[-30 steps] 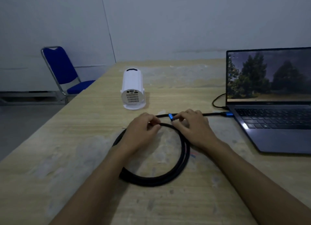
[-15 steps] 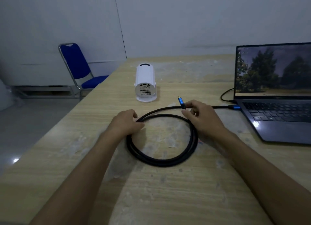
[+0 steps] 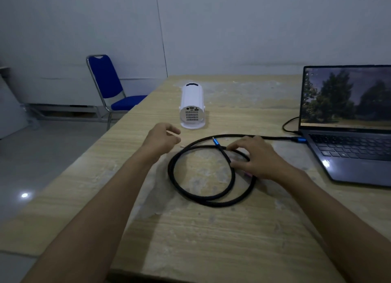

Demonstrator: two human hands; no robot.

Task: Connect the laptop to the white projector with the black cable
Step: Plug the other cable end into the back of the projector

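1. Right hand (image 3: 258, 157) rests fingers-down on the black cable (image 3: 203, 194), pinching the free end just behind its blue plug (image 3: 216, 142); exact grip is partly hidden by the fingers.
2. Left hand (image 3: 161, 137) hovers empty above the table (image 3: 211, 240), fingers loosely curled and half spread, off the cable, just left of the coil.
3. Cable lies in a double loop mid-table; its free plug points up-left, toward the far edge and the white projector (image 3: 192, 105).
4. Other blue-collared end (image 3: 298, 140) is plugged into the laptop (image 3: 347, 134) on its left side; a second thin black lead (image 3: 288, 125) loops there too.
5. Projector lies with its long axis running near-to-far, vented port face toward the camera, near the table's far left edge; ports too small to identify.
6. Laptop sits at the right edge, cut off by the frame, screen showing trees; no writing is legible.
7. Blue chair (image 3: 110, 85) stands beyond the left edge.
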